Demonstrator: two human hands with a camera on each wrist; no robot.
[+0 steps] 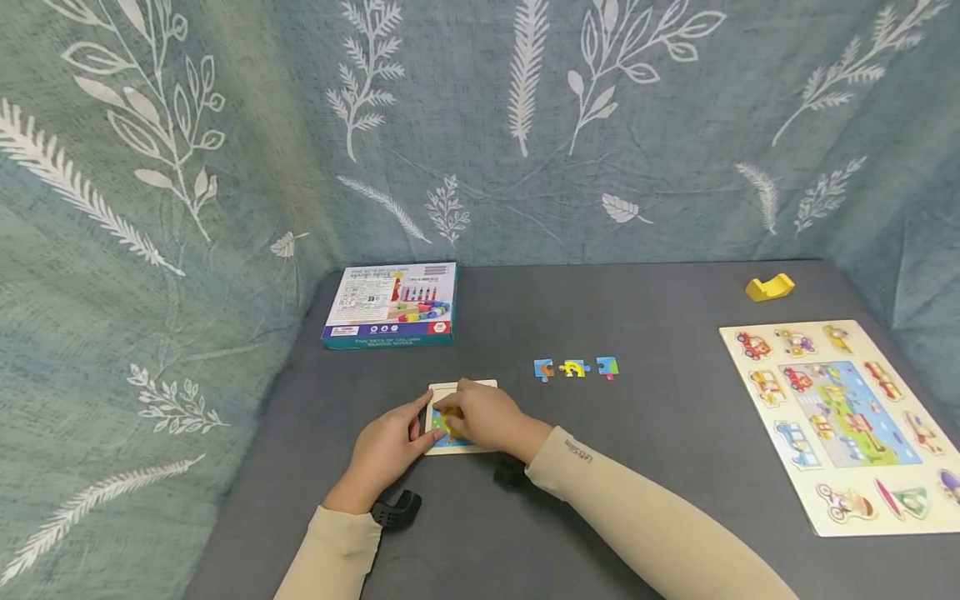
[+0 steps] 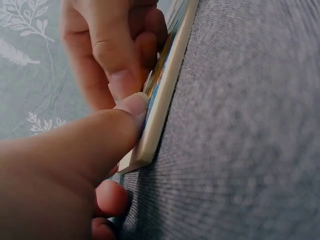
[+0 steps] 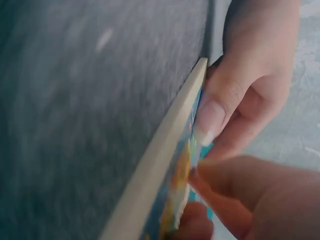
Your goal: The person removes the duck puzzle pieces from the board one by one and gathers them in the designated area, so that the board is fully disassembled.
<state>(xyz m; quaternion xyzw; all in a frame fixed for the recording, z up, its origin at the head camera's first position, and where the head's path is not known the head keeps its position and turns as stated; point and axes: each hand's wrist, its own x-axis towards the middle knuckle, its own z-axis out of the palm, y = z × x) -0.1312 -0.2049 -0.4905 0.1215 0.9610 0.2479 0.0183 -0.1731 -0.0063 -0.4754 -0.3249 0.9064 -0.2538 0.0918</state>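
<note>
A small wooden jigsaw board [image 1: 444,387] with a pale raised frame lies on the dark table, a colourful picture partly filling it. My left hand [image 1: 386,446] holds it at the left side, thumb over the frame onto the picture and fingers along the outer edge. Over the middle of the board, my right hand [image 1: 487,415] pinches a yellowish jigsaw piece [image 3: 181,172] low against the picture. The fingers hide most of that piece. Just right of the board, three loose jigsaw pieces [image 1: 574,367] lie in a row.
A flat boxed toy set [image 1: 390,300] lies at the back left. On the right is a large wooden vehicle puzzle board [image 1: 817,475], with a yellow curved block [image 1: 770,287] behind it. Patterned cloth [image 1: 480,125] hangs behind the table and along its sides.
</note>
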